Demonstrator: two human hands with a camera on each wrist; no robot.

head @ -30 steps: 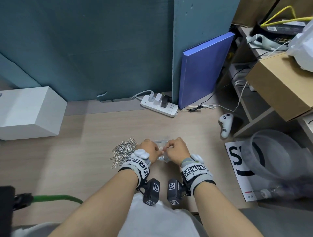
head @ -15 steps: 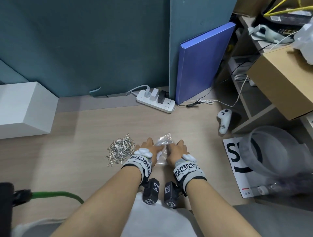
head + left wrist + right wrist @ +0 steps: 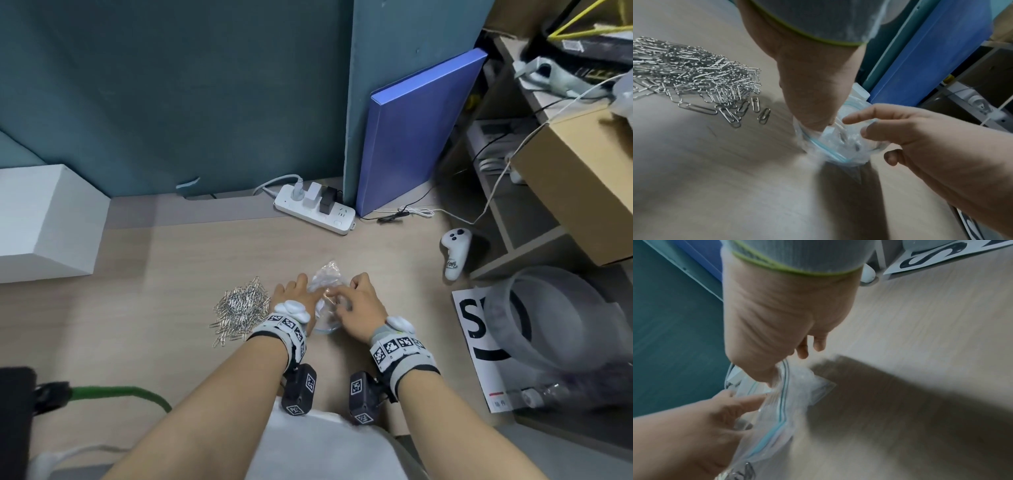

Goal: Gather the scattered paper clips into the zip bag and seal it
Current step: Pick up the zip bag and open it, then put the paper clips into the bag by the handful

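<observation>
Both hands meet over the clear zip bag (image 3: 326, 284), which lies crumpled on the wooden surface (image 3: 164, 274) with its blue-striped mouth between them. The left hand (image 3: 294, 294) pinches one edge of that mouth; the right hand (image 3: 356, 301) has its grip on the other edge, its other fingers loose. The paper clips (image 3: 241, 306) lie heaped just left of the left hand; a few show inside the bag.
</observation>
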